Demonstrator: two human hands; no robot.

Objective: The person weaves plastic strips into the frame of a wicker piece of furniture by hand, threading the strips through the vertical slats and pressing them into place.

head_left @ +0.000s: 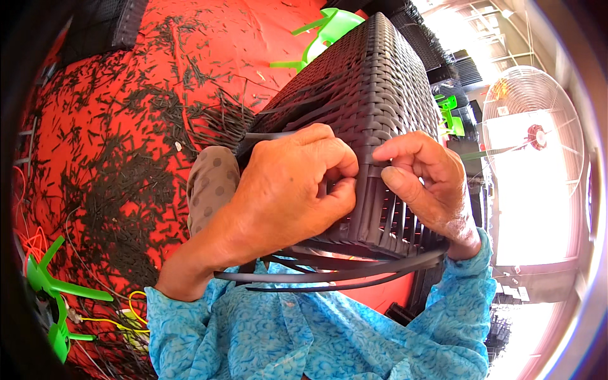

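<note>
A dark, woven basket-like piece of flat plastic strips (396, 104) stands tilted before me, its corner edge between my hands. At that corner my left hand (288, 187) is closed in a pinch on a black strip; its fingertips partly hide the grip. Just right of the corner is my right hand (434, 183), thumb and index finger apart, the other fingers curled. A thin strip end (491, 152) sticks out beyond the right hand. Below the hands, open upright slats show on the piece, and long loose black strips (329, 277) curve across my lap.
Cut black scraps (130, 209) litter the red floor covering (221, 35). Green plastic chairs stand at the far side (329, 31) and lower left (57, 291). A large caged fan (537, 136) is at the right. More dark woven pieces (427, 47) stand behind.
</note>
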